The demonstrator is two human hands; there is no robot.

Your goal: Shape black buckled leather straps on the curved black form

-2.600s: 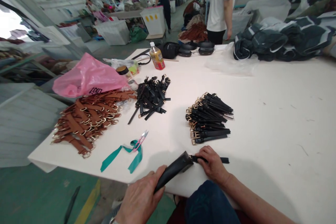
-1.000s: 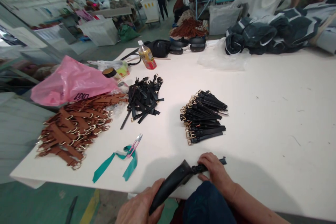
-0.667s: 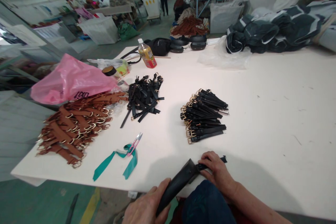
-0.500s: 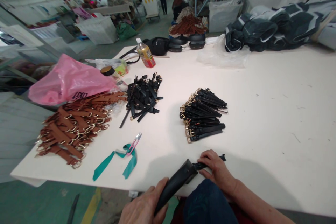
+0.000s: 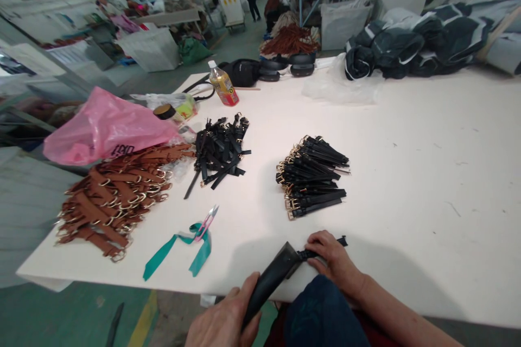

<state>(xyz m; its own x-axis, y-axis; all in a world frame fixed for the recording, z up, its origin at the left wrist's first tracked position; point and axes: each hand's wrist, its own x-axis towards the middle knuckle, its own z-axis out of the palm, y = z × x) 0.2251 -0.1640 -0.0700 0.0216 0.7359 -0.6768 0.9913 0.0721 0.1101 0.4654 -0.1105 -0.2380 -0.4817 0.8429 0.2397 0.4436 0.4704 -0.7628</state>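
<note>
My left hand is wrapped round the lower end of a long black tapered tool that slants up onto the white table. My right hand presses with closed fingers on a narrow black strap lying at the tool's upper end, near the table's front edge. Just beyond lies a neat stack of black buckled straps.
A loose pile of black straps, a heap of brown straps, a pink plastic bag, thread snips on a teal ribbon, a drink bottle and dark fabric bundles lie on the table. People stand in the far aisle.
My hands and the tool have stayed nearly in place. The view has shifted slightly, and a person in a white shirt at the table's far side has left the picture.
</note>
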